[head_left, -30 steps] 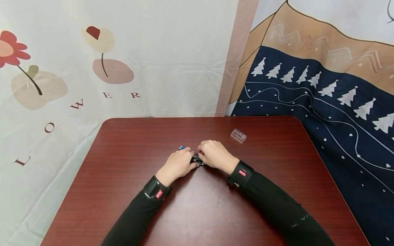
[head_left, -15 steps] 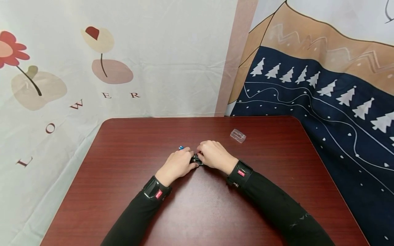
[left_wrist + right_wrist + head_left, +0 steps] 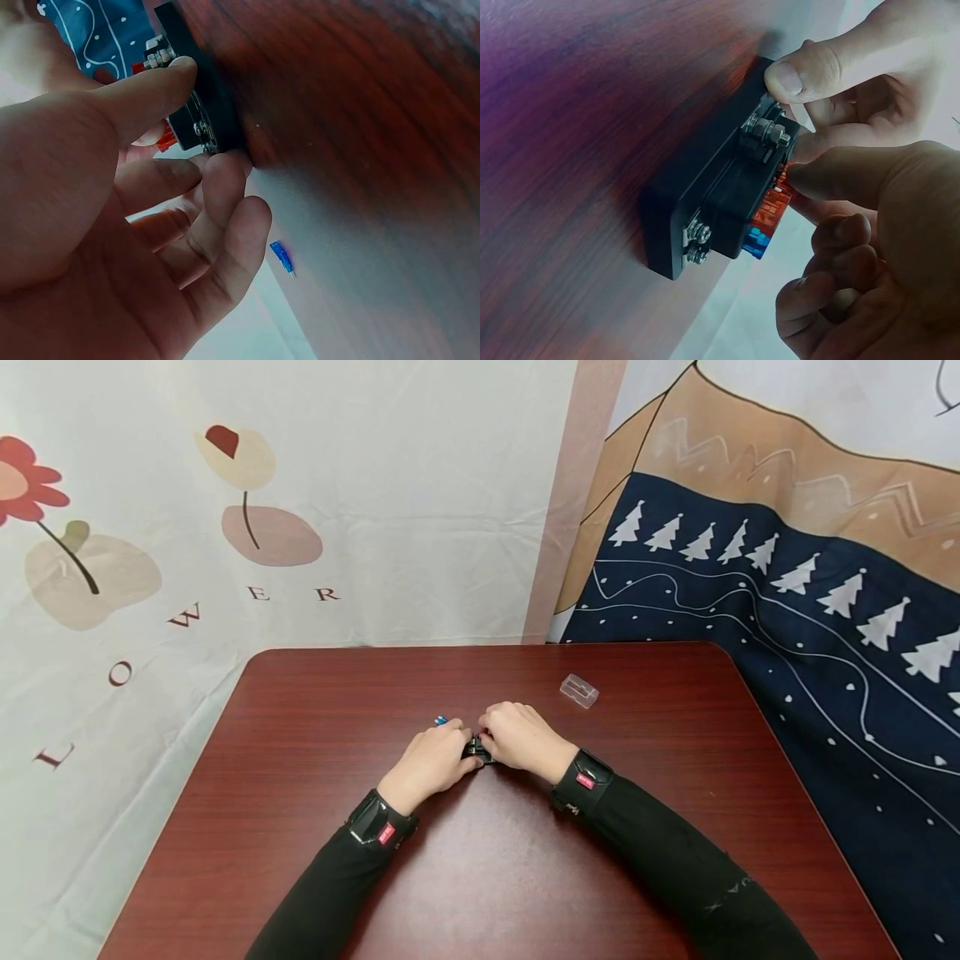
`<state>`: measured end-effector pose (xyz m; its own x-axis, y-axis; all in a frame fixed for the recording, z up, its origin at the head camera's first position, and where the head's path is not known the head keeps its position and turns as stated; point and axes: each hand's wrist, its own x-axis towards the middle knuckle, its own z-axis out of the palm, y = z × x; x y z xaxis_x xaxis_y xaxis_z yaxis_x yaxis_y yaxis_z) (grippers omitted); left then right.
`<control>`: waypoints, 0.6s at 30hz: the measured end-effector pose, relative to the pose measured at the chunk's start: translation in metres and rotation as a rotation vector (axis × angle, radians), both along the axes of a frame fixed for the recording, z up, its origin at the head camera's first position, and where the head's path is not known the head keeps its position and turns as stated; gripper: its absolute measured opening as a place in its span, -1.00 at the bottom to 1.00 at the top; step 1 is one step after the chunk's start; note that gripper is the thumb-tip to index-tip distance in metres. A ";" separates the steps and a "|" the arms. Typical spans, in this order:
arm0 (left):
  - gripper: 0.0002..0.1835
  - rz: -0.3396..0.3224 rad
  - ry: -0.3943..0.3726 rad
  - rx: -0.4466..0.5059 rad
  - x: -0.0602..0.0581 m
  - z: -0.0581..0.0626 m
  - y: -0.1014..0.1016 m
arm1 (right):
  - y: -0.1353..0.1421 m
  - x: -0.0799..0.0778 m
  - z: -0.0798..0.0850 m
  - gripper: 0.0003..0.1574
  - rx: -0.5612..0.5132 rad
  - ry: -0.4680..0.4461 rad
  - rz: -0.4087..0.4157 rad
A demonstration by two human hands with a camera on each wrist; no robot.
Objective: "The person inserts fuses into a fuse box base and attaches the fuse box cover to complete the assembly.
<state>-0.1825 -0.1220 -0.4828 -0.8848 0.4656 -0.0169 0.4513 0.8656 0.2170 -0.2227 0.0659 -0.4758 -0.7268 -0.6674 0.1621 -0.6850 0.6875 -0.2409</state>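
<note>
A black fuse block with metal screw studs sits on the table between both hands. Orange-red blade fuses and a blue fuse stand in a row along its top. My left hand grips one end of the block, thumb on the near side and fingers at the far side. My right hand reaches over the block, and in the right wrist view its thumb pinches at a red fuse in the row. The fingertips partly hide that fuse.
A clear plastic cover lies behind the right hand on the reddish-brown table. Just beyond the left hand is a small blue piece with a metal tip. Printed cloths hang behind the table's far edge.
Both hands stay at the fuse block with almost no movement. The head view has shifted very slightly.
</note>
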 end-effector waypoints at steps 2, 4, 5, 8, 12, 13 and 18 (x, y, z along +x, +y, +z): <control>-0.59 -0.001 0.005 0.003 0.000 0.000 0.000 | -0.001 0.000 0.000 -0.87 0.006 0.001 -0.002; -0.59 -0.002 0.009 0.004 0.000 -0.001 0.000 | -0.001 0.000 0.000 -0.88 0.013 0.003 -0.005; -0.58 -0.002 0.010 0.004 0.000 -0.001 0.000 | -0.001 0.000 -0.001 -0.88 0.014 0.003 -0.006; -0.58 -0.006 0.019 0.002 0.000 -0.002 -0.001 | -0.002 0.000 -0.001 -0.85 0.018 0.003 -0.007; -0.59 -0.009 0.024 -0.001 0.001 -0.002 0.000 | -0.003 0.002 0.000 -0.77 0.021 0.005 -0.006; -0.59 -0.010 0.026 0.001 0.001 -0.002 0.000 | -0.003 0.002 0.001 -0.76 0.021 0.006 -0.006; -0.58 -0.008 0.017 0.000 0.002 0.000 0.001 | -0.002 0.003 0.001 -0.78 0.021 0.007 -0.013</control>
